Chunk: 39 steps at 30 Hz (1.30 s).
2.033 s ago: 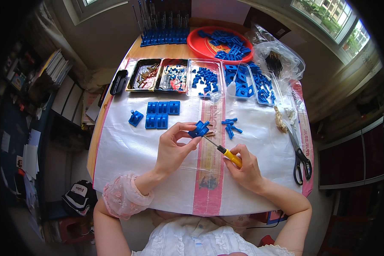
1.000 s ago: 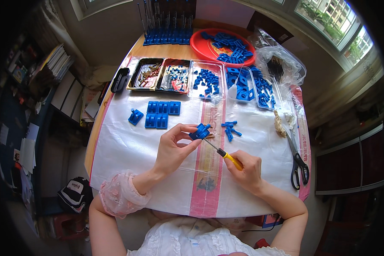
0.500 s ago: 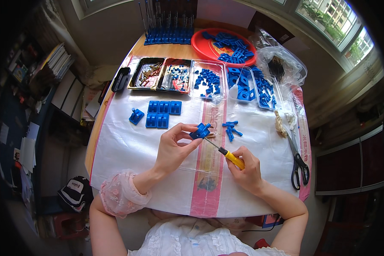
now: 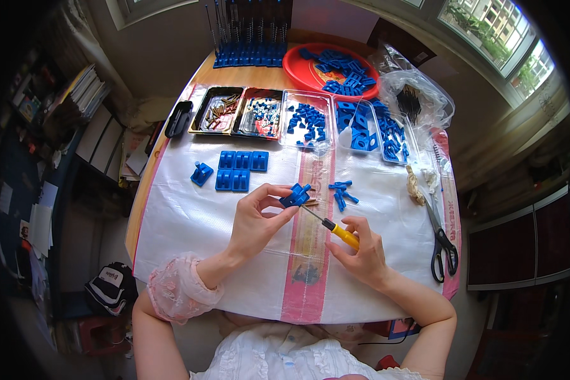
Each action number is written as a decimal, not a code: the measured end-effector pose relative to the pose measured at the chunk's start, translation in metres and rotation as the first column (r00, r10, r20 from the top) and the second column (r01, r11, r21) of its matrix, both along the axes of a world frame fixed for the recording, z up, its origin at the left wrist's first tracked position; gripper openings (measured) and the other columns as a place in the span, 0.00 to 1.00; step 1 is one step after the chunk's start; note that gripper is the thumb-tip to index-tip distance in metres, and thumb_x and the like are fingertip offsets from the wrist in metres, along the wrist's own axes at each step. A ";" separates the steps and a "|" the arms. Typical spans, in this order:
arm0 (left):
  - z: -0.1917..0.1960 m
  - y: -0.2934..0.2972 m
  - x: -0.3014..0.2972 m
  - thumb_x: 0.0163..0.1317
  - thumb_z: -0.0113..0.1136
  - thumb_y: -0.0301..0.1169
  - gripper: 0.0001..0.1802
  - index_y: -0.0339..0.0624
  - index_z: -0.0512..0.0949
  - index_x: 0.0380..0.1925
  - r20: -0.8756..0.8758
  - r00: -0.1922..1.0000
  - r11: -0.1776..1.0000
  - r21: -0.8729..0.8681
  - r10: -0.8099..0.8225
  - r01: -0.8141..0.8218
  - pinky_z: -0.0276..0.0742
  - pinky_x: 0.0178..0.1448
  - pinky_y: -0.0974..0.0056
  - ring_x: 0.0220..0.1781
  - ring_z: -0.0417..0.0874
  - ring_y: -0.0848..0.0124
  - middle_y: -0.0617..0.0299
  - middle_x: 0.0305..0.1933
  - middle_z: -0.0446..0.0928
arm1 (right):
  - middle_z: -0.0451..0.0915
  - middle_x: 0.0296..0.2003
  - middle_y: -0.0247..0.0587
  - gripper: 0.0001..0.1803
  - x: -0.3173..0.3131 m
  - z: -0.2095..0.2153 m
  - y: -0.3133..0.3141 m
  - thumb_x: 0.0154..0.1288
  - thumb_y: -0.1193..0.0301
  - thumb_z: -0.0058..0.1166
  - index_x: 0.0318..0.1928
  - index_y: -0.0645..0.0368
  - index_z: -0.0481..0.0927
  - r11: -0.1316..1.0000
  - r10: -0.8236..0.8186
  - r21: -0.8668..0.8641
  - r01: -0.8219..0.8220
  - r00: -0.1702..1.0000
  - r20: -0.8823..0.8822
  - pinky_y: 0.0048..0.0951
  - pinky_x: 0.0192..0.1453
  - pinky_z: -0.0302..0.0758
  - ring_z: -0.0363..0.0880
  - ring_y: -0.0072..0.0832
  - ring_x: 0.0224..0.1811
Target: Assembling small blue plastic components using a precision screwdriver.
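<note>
My left hand (image 4: pixel 254 218) pinches a small blue plastic part (image 4: pixel 295 195) above the white table cover (image 4: pixel 190 215). A yellow-handled screwdriver (image 4: pixel 334 229) is in my right hand (image 4: pixel 358 253), its tip touching the blue part from the right. Several loose blue pieces (image 4: pixel 342 191) lie just beyond the part. A block of flat blue pieces (image 4: pixel 240 170) and a single blue part (image 4: pixel 201 173) lie to the left.
At the back stand trays: brass screws (image 4: pixel 217 111), small mixed parts (image 4: pixel 261 114), blue pieces (image 4: pixel 306 120) and larger blue parts (image 4: pixel 368 130). A red bowl (image 4: pixel 301 66), clear bags (image 4: pixel 415 95), black scissors (image 4: pixel 441 244) and a black case (image 4: pixel 178 118) are also there.
Both hands have held almost still, with the screwdriver tip kept at the blue part. The view has shifted only slightly.
</note>
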<state>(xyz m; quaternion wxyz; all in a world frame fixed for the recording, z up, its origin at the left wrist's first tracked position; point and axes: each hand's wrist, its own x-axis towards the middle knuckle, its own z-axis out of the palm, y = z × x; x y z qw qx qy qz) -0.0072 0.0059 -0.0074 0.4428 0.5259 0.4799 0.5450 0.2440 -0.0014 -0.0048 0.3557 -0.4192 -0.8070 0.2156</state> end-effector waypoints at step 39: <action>-0.004 0.002 -0.003 0.62 0.72 0.21 0.15 0.35 0.81 0.48 0.037 0.999 0.999 -0.041 -0.012 0.014 0.87 0.43 0.72 0.45 0.87 0.77 0.52 0.58 0.83 | 0.83 0.29 0.46 0.10 0.006 0.001 0.005 0.73 0.72 0.60 0.51 0.60 0.79 0.998 0.040 -0.049 -0.038 0.998 0.044 0.38 0.29 0.75 0.84 0.42 0.26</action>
